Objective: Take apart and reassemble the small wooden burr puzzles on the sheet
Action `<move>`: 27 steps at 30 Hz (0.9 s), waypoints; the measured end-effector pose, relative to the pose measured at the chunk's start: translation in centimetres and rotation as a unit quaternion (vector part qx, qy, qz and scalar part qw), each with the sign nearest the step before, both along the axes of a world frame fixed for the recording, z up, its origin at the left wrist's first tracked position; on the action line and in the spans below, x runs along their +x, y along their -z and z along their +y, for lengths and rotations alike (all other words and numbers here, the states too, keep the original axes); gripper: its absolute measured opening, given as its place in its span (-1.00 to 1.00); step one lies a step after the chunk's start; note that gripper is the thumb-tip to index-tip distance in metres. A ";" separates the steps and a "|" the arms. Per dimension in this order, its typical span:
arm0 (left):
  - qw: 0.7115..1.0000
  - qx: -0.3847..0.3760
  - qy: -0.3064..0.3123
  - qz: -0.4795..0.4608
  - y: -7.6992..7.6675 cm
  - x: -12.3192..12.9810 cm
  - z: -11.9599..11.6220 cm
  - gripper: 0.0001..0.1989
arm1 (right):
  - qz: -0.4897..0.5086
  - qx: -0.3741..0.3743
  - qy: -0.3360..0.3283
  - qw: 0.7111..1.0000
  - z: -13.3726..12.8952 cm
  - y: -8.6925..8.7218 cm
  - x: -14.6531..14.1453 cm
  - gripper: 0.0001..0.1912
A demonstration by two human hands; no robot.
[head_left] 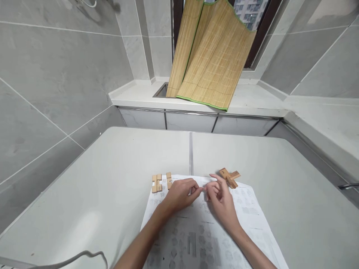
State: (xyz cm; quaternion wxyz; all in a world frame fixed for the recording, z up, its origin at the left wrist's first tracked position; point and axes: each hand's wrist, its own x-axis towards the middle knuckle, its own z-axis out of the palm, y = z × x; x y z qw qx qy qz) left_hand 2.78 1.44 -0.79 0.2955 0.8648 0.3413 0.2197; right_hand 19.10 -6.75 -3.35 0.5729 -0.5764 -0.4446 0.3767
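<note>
My left hand (183, 192) is closed above a printed paper sheet (179, 224), thumb and fingers pressed together. My right hand (220, 194) faces it, index finger stretched out and the other fingers curled in. Their fingertips meet or nearly meet over the upper middle of the sheet; whatever may be between them is too small to make out. Beside my left hand stands a notched wooden block (168, 180), partly hidden by it. Two more notched wooden pieces (156, 183) lie side by side further left. Just past my right hand are several wooden pieces (230, 177), crossed in a small pile.
The sheet lies on a white table (112, 179) with a seam (191, 153) down its middle. A grey cable (81, 254) curves over the near left corner. Behind the table, a bamboo mat (213, 56) leans over the white counter (134, 95) by the window.
</note>
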 end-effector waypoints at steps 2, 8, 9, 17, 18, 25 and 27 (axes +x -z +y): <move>0.999 -0.024 -0.002 -0.025 0.1 0.9 -0.1 -0.63 | 0.024 -0.003 0.020 0.999 0.0 -0.2 0.0 -0.48; 0.995 -0.084 -0.024 -0.052 0.7 1.2 -0.4 -0.65 | 0.022 0.017 0.039 0.999 -0.1 -0.5 0.0 -0.48; 0.994 -0.086 -0.030 -0.052 0.7 0.9 -0.3 -0.66 | 0.018 0.022 0.043 0.999 -0.1 -0.5 0.1 -0.49; 0.992 -0.047 -0.106 -0.049 0.8 -1.6 0.5 -0.63 | 0.085 -0.004 0.076 0.994 -0.1 -0.9 0.3 -0.48; 0.991 -0.038 -0.113 -0.061 0.8 -1.8 0.6 -0.65 | 0.099 -0.008 0.077 0.992 -0.1 -1.0 0.3 -0.46; 0.988 -0.002 -0.134 -0.077 1.4 -2.4 0.7 -0.86 | 0.117 -0.020 0.096 0.988 0.3 -0.6 0.9 -0.39; 0.988 -0.002 -0.140 -0.069 1.5 -2.6 0.7 -0.77 | 0.118 -0.019 0.092 0.989 0.3 -0.4 1.1 -0.36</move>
